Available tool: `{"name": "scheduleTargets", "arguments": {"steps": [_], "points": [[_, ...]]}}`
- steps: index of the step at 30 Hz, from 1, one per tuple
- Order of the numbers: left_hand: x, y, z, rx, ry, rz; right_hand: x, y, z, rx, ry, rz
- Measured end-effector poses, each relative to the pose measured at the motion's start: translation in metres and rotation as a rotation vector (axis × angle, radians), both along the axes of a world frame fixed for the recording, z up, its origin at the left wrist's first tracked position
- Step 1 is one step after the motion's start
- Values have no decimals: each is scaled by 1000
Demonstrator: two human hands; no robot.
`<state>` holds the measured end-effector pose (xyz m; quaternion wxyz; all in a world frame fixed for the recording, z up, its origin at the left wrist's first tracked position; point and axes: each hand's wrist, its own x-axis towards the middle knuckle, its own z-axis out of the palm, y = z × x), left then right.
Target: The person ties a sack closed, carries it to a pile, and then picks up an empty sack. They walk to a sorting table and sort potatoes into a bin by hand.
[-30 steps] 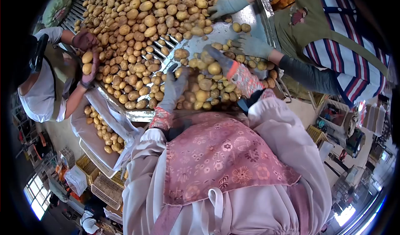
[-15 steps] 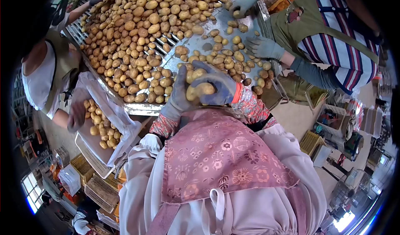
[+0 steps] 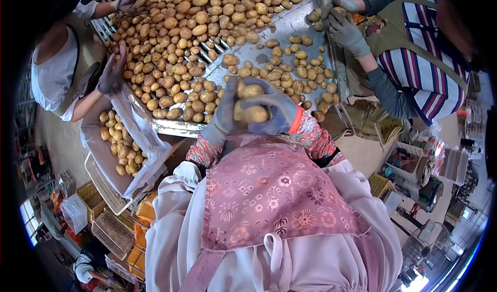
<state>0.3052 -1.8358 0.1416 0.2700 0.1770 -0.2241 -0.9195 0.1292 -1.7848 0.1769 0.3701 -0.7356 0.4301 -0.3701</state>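
Observation:
Both of my hands wear grey-blue gloves and are cupped around a few potatoes (image 3: 254, 114) at the near edge of the sorting table. My left hand (image 3: 224, 111) wraps the potatoes from the left side. From the right, my right hand (image 3: 279, 108) closes over them, its fingers curled around the front one. Another potato (image 3: 252, 91) shows between the two hands, farther from me. Just beyond my hands, loose potatoes (image 3: 279, 74) lie on the metal surface. Parts of the held potatoes are hidden by my fingers.
A big potato heap (image 3: 176, 43) covers the slatted metal table (image 3: 217, 74). At left, a co-worker's gloved hand (image 3: 113, 69) is above a lined crate (image 3: 147, 136) of potatoes. A co-worker at right holds potatoes in gloved hands (image 3: 349, 35). Yellow crates (image 3: 93, 201) stand lower left.
My hands stay together, still around the potatoes. The left co-worker's near hand has risen from the crate toward the heap. The right co-worker's hands have drawn together at the table's right edge.

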Motion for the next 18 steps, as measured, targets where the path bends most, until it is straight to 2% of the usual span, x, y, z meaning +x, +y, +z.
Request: {"name": "scheduleTargets", "arguments": {"steps": [1,2,4,5,6,8,9,11,12,14,16,18], "points": [[-1,1,11,250,258,-55,-1,1,-3,5,-85,-42],[-2,1,8,251,258,-49,-3,0,-2,6,-86,-37],[-3,1,-1,-201,-125,168,-10,2,0,3,-44,-134],[-1,0,17,241,182,169,-13,-1,-5,-52,2,-137],[-1,1,9,243,181,170,-16,1,-6,-50,1,-135],[-4,3,-18,-356,-225,386,-19,5,-4,-30,132,-175],[-2,0,-26,-353,-225,385,-20,9,-1,-7,118,-211],[4,-7,-29,-140,-124,259,-22,13,-8,-7,145,-230],[4,-6,-24,-138,-125,260,-23,15,-15,-11,171,-250],[5,-2,-13,-297,-211,277,-24,19,-33,12,150,-298],[7,-4,-36,-246,-207,294,-31,22,-62,34,129,-349],[9,-4,-39,-191,-206,309,-46,11,-108,589,-687,-386]]}}
